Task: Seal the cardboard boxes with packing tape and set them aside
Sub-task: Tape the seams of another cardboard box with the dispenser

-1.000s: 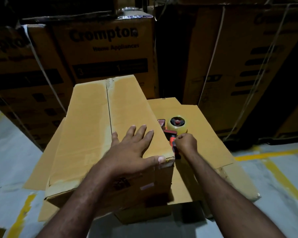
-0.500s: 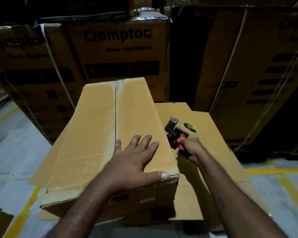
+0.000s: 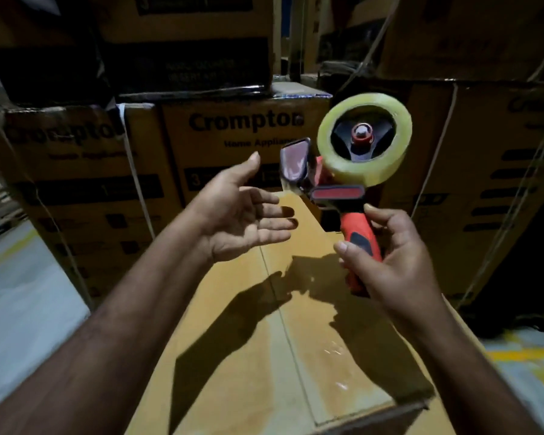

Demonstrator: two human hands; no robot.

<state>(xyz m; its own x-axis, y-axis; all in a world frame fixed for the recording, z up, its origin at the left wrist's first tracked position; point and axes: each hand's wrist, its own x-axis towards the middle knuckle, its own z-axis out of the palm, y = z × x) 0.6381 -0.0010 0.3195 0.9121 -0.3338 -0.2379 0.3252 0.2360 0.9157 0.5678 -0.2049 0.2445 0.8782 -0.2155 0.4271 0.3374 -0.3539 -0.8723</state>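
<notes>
A plain cardboard box [image 3: 252,356] lies in front of me with its top flaps closed along a centre seam. My right hand [image 3: 390,265] grips the red handle of a tape dispenser [image 3: 355,171] and holds it up above the box. A clear roll of packing tape sits on the dispenser's hub. My left hand [image 3: 239,211] hovers in the air just left of the dispenser's front end, palm turned up, fingers straight, holding nothing.
Stacked printed cartons [image 3: 242,142] marked Crompton stand close behind the box, bound with white straps. More strapped cartons [image 3: 490,171] rise on the right. Grey floor with yellow lines [image 3: 528,356] shows at both sides.
My right hand has lifted the tape dispenser off the lower cardboard up to chest height. My left hand has left the box top and risen beside the dispenser. The view has tilted up.
</notes>
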